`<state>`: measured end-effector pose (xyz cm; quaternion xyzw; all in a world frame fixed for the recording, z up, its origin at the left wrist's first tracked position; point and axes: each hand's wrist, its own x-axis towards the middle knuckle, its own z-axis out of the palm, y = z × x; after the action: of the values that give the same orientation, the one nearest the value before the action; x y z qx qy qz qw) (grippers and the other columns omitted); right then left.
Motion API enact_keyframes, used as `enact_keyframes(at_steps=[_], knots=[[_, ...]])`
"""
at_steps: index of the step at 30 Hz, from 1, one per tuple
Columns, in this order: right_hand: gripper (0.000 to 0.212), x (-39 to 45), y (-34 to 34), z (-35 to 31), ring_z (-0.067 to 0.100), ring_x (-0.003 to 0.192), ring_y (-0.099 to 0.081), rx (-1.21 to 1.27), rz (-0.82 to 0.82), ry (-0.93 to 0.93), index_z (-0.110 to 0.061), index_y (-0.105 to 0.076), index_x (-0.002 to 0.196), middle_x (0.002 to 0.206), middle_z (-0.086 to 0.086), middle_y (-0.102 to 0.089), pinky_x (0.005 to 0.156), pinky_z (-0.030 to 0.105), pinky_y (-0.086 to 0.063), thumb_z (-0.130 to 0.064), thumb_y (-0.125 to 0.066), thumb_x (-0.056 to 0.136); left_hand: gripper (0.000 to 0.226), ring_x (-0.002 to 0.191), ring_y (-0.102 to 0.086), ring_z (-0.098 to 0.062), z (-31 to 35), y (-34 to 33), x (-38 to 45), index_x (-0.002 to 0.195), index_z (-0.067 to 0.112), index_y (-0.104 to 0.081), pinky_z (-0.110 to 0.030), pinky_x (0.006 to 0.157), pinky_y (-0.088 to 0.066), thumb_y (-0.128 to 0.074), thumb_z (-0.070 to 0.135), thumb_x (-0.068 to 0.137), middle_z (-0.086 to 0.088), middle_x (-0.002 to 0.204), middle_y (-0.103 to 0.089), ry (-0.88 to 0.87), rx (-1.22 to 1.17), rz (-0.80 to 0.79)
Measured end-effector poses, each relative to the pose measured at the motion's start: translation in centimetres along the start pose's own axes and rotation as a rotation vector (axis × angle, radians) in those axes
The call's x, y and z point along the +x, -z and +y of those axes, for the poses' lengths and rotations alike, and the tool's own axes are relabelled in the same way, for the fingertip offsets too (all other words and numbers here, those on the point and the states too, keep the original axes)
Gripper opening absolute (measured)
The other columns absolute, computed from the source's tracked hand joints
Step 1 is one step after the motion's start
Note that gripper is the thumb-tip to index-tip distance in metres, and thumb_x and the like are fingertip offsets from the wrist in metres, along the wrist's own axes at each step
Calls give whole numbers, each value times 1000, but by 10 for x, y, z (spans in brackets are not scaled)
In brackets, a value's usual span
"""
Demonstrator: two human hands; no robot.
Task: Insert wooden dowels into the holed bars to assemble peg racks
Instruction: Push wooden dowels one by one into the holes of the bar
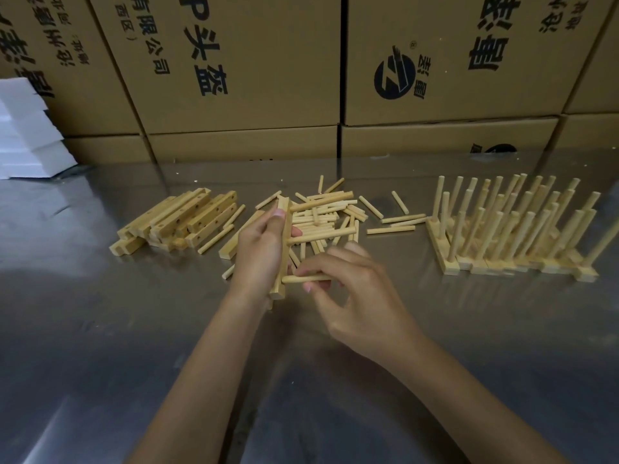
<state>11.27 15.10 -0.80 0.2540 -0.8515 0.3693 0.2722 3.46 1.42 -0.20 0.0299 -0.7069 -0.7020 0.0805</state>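
A worker assembles peg racks at a steel-topped table, seen from above the hands. At far nine o'clock sit white foam blocks; nearer the centre, at about ten o'clock, lies a loose stack of holed bars awaiting pegs. The left hand is wrapped around one bar, held nearly on end at the middle of the table, with two dowels already jutting from it towards three o'clock. Just behind it, at twelve o'clock, loose dowels lie in a scattered heap. The right hand pinches a third dowel between thumb and fingertips, its far end touching the lower part of the bar, seemingly at or entering a hole; how deep it sits cannot be told. At three o'clock stand the finished racks, pegs upright or slightly leaning, packed close together. Printed cardboard cartons wall off the back. The parts look light, stiff and dry, with smooth round dowels likely to roll or slip in the fingers; a grip near the dowel's middle or outer end, with the bar clamped along its length clear of the holes, should let it be pushed in straight without snapping or jamming at an angle.
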Motion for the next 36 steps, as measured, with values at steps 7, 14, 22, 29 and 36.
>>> enact_keyframes(at_steps=[7,14,22,29,36], knots=[[11,-1,0,0,8,79,-45,31,-11,9,-12,-72,91,80,-17,-57,69,16,-35,-5,-70,83,39,73,-57,-23,1,-1,-4,129,11,-63,-34,60,-47,-46,34,104,4,78,-68,16,-37,8],[11,-3,3,4,-1,73,-50,103,-49,-72,-18,-73,89,70,-21,-55,61,9,-32,-8,-70,85,40,69,-58,-17,-2,-5,-7,130,9,-62,-27,52,-47,-44,34,104,9,75,-68,-2,0,17],[7,-2,6,9,13,58,-57,165,-124,-168,-20,-76,91,70,-17,-65,50,20,-38,-17,-71,87,37,71,-62,-18,-7,-9,-7,127,16,-66,-30,54,-51,-46,36,103,11,74,-71,42,5,26],[41,4,22,18,10,62,-65,812,-310,-704,-6,-59,110,77,5,-74,59,21,-53,-16,-83,78,27,52,-59,-9,-8,-11,-9,121,24,-67,-24,47,-50,-46,30,105,10,63,-68,97,-168,43],[50,-5,-10,8,15,57,-49,530,-395,-658,-5,-64,89,63,1,-57,59,32,-41,-55,-63,88,31,44,-52,-8,-12,-19,-10,120,17,-65,-23,41,-46,-44,35,106,2,66,-58,157,-302,58]])
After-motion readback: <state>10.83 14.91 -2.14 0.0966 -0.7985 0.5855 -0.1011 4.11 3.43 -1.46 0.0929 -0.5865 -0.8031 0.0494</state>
